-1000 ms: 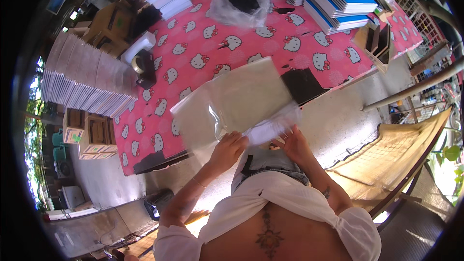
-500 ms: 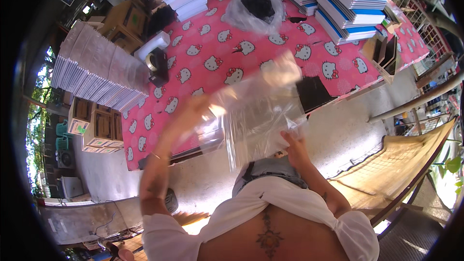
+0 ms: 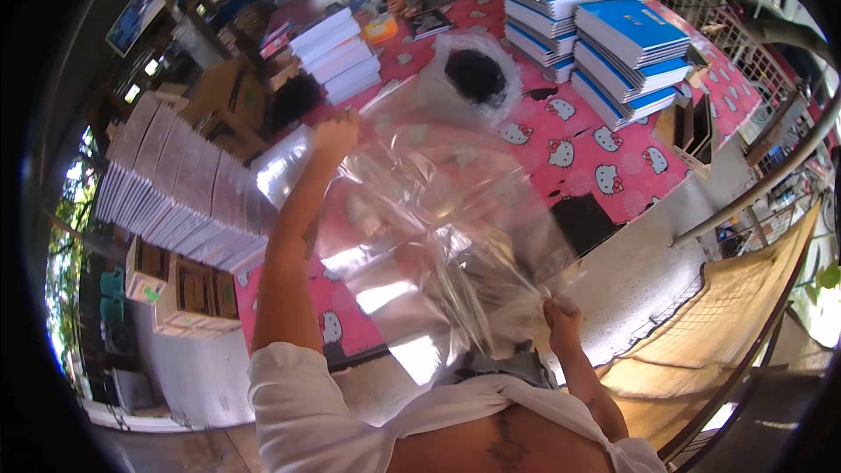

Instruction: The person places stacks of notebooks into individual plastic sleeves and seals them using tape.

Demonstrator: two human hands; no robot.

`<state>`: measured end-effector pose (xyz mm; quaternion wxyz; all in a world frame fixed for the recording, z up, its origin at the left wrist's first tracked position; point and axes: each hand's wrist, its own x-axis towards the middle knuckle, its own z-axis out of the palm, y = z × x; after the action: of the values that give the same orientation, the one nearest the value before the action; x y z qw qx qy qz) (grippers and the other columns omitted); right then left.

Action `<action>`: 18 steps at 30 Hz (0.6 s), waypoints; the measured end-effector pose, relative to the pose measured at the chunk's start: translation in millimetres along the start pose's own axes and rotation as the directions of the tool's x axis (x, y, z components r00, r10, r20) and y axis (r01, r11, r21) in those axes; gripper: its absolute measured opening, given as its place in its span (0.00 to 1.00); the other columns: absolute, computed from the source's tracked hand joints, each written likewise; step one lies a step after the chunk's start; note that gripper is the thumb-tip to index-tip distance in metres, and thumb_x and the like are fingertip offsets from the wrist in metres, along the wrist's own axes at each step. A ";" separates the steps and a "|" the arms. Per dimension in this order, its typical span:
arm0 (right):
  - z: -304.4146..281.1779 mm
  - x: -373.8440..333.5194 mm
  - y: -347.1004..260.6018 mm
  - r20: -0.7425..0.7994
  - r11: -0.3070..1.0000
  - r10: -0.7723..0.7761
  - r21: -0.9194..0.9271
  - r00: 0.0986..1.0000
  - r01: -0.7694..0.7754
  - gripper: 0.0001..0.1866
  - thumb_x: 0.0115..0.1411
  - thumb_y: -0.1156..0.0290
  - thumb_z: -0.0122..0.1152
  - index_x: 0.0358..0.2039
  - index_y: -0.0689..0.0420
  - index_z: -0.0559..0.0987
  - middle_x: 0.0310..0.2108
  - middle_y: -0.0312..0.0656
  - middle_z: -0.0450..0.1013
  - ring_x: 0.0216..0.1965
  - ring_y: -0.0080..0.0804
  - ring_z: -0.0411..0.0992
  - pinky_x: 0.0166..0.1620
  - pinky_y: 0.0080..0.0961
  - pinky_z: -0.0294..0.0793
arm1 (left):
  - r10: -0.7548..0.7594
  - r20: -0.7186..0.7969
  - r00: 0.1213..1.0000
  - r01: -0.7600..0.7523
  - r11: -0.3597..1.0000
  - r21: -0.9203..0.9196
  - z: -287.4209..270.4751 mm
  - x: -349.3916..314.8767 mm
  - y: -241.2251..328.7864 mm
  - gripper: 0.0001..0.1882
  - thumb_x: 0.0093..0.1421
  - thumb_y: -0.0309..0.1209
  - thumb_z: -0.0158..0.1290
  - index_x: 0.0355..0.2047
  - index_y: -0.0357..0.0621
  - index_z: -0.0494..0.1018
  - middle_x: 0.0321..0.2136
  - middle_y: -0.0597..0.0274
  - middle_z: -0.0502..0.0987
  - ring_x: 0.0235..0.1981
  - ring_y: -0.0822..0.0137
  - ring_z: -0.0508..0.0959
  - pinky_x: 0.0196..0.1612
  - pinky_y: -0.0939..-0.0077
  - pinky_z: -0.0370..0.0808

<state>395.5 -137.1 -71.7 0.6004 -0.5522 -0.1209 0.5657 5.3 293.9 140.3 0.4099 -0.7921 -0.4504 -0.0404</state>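
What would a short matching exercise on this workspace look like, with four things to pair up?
Column one:
1. clear plastic film
2. blue-covered books
3. black bundle
4. tablecloth

Column two:
A. pink, patterned
B. spread between the left hand and right hand
C. ringed by a crumpled translucent bag
D. piled at the picture's upper right

Pairs: 1-B, 2-D, 3-C, 4-A
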 end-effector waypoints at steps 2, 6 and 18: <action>3.0 -3.1 3.3 -0.046 0.999 -0.048 -0.010 0.998 0.048 0.06 0.58 0.76 0.64 0.37 0.61 0.80 0.29 0.38 0.77 0.26 0.24 0.74 0.31 0.18 0.71 | 0.053 -0.011 0.999 -0.054 0.997 -0.053 27.5 16.9 10.0 0.12 0.55 0.37 0.56 0.35 0.45 0.70 0.25 0.57 0.79 0.27 0.57 0.83 0.29 0.60 0.79; 38.1 1.5 3.9 -0.114 1.000 0.014 0.015 0.993 -0.013 0.04 0.58 0.75 0.65 0.34 0.60 0.81 0.26 0.35 0.76 0.26 0.20 0.71 0.29 0.16 0.66 | 0.032 -0.021 0.999 -0.034 0.992 -0.119 68.1 33.7 -2.4 0.14 0.53 0.37 0.58 0.36 0.46 0.69 0.25 0.57 0.79 0.26 0.57 0.82 0.30 0.60 0.78; 71.5 28.9 14.1 -0.077 0.990 -0.124 -0.075 0.989 0.118 0.04 0.60 0.74 0.64 0.35 0.56 0.77 0.27 0.31 0.73 0.27 0.18 0.70 0.30 0.17 0.67 | -0.194 -0.029 0.980 0.189 0.973 -0.132 132.9 47.9 -20.3 0.16 0.61 0.48 0.53 0.35 0.50 0.72 0.26 0.60 0.79 0.31 0.58 0.81 0.40 0.59 0.72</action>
<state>342.4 -79.5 -71.1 0.6183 -0.5873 -0.1493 0.5005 -22.1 422.9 85.7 0.3616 -0.7687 -0.5124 -0.1254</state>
